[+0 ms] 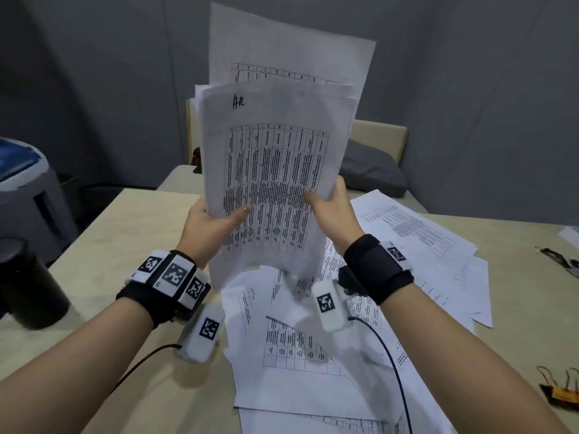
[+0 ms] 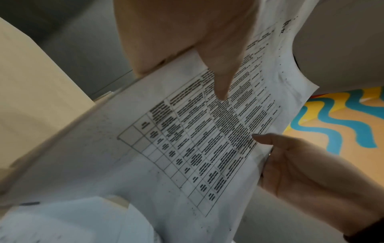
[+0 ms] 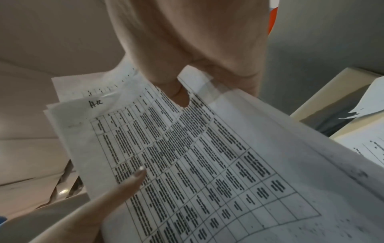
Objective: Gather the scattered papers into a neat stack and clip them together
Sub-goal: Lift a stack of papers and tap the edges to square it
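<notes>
Head view shows the job partly done: a bundle of papers [image 1: 272, 158] is up off the table [image 1: 131, 233], held upright between both hands, while many loose sheets [image 1: 416, 245] lie spread on the table below and beyond the grip. The left hand [image 1: 213, 219] clasps the bundle's left edge, thumb across the front page and fingers behind; the right hand [image 1: 330, 203] clasps the right edge the same way. Both grips sit in the lower half of the bundle, so most of the paper stands above the thumbs and a short tail hangs beneath them.

By the look of it, gathering is about midway, squaring is not done, and clipping has not begun. The binder clips [image 1: 560, 389] lie untouched on the table, well out to the right of the right hand.

The bundle is uneven. Behind the front page, other sheets stick up higher and fan to the right, and one stands far above the rest. The front page carries a printed table and a handwritten mark near its top. Its bottom edge bows inward under the grip. From the wrist views the paper looks thin and limp, curving between the two thumbs.
</notes>
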Motion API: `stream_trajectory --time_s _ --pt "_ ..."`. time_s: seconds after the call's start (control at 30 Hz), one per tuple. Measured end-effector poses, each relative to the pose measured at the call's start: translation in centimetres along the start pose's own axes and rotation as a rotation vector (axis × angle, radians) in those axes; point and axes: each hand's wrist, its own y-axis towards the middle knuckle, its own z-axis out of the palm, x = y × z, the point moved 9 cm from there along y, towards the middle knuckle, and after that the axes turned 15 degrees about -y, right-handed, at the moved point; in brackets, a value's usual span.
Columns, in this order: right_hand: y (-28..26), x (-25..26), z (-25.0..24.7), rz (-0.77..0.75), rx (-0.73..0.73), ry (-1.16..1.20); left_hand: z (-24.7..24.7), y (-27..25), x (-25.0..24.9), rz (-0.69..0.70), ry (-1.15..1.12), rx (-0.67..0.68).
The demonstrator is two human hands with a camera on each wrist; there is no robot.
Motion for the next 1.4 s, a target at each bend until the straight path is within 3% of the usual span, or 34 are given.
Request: stream_trajectory --time_s 0.13,0.2,0.3,0.37,0.43,0.5,0.6,0.83,1.0,1.17,1.3,1.4 --pt "0.2 1.7 -1.7 -0.037 0.024 -0.040 -0.7 0.2 0.0 -0.030 0.093 -0.019" --pt "1.0 3.6 -4.8 -0.107 -0.084 -0.111 -1.2 0.8 -0.9 -0.010 0.177 -0.012" --pt "1.8 8.0 -10.0 -0.251 -0.249 -0.261 -2.2 2.2 -3.6 0.131 0.466 -0.022" --pt "2.1 10.2 -12.5 -0.302 -0.280 -0.365 -2.4 3.1 -5.9 0.242 0.647 0.009" --pt "2.3 11.5 -13.3 -0.321 -0.206 -0.529 -2.1 3.7 -7.5 0.282 0.721 0.080" --pt "2.0 11.4 -11.9 -0.318 -0.005 -0.619 -0.9 3.9 -8.4 0.268 0.787 0.182" --pt "1.2 8.7 -9.4 -0.277 0.229 -0.512 1.1 4.0 -9.3 0.182 0.846 0.355" --pt "-0.6 2.1 -7.2 -0.150 0.339 -0.199 1.1 3.5 -7.3 -0.084 0.950 0.609" --pt "-0.9 -2.0 -7.1 -0.062 0.298 -0.143 -0.9 3.3 -5.1 -0.142 0.876 0.522" --pt "-1.5 -5.5 -8.3 -0.014 0.238 -0.118 -9.3 3.2 2.2 -0.345 0.840 0.358" --pt "-1.9 -7.2 -8.8 0.018 0.188 -0.009 -11.9 1.0 7.4 -0.555 0.501 0.158" --pt "-2.0 -8.0 -8.2 0.043 0.178 0.082 -10.8 0.1 8.3 -0.566 0.431 0.142"
